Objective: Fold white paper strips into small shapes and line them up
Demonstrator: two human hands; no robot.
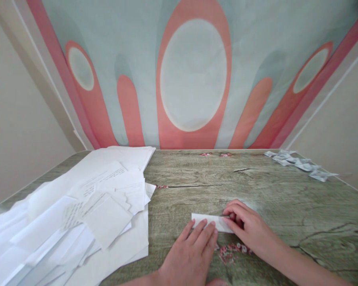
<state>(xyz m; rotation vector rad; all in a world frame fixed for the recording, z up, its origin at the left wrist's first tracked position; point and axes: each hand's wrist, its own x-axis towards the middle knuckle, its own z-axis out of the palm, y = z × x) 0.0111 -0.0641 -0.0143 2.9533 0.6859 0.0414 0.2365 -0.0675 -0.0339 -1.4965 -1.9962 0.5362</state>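
Note:
A narrow white strip of paper (pixel 210 221), which looks folded, lies on the wood-patterned table in front of me. My left hand (pixel 191 248) rests flat, its outstretched fingertips pressing on the strip's near edge. At the strip's right end, my right hand (pixel 246 222) is closed, with the thumb and curled fingers pinching the paper. The fingers cover that end, so its shape is hidden. Just below the strip, a red and white flower-like patch (pixel 231 252) shows on the table between my hands.
A loose, overlapping pile of white papers (pixel 107 220), some printed, covers the table's left side. Several small folded paper pieces (pixel 299 163) lie in a row at the far right. Behind the wood-patterned table (pixel 191 171) stands a grey-green wall panel (pixel 193 75) with coral shapes.

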